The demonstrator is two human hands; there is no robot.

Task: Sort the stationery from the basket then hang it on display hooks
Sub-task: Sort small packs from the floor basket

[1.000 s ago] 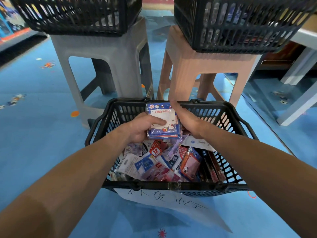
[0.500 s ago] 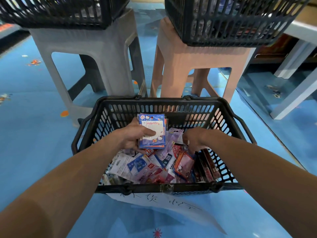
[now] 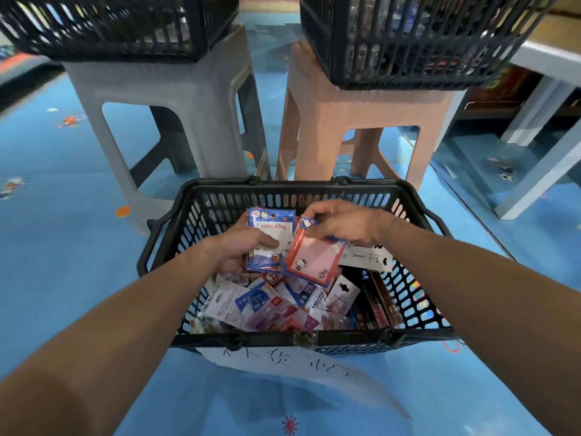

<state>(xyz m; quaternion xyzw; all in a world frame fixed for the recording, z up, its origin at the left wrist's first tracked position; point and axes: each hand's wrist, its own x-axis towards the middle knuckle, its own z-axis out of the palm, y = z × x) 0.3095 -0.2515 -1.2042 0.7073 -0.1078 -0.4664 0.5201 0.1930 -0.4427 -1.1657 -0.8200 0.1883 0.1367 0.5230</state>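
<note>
**Two notepad packs held over the basket (image 3: 295, 187)**

Both hands are inside the rim of the black basket, which sits on the blue floor (image 3: 63, 262). The left hand (image 3: 240, 248) grips a blue notepad pack (image 3: 273, 236), thumb across the front and fingers behind. The pack is upright, its white face with red lettering toward the camera. There may be more than one pack stacked in that grip; the count is unclear.

The right hand (image 3: 344, 225) pinches a pink notepad pack (image 3: 314, 259) by its top edge, fingers curled down onto it. This pack has a red border and hangs tilted, its left edge overlapping the lower right corner of the blue one. The hands are near each other but not touching. Both packs are above the pile, in the far half of the basket.

Below them, loose packs (image 3: 267, 306) lie jumbled on the basket bottom, mostly in white, blue and pink wrappers. A white hang card (image 3: 366, 256) lies under the right wrist, against the right wall. Red pens (image 3: 382, 302) lie along the right side. A paper sign (image 3: 292, 361) with handwritten characters is fixed at the near rim and drapes onto the floor.

Behind the basket a grey stool (image 3: 176, 99) stands on the left and a pink stool (image 3: 361, 111) on the right, just beside each other. Each carries a black basket: the left upper basket (image 3: 110, 26) and the right upper basket (image 3: 408, 42). Their contents are blurred. A white furniture leg (image 3: 534, 171) shows at far right.
</note>
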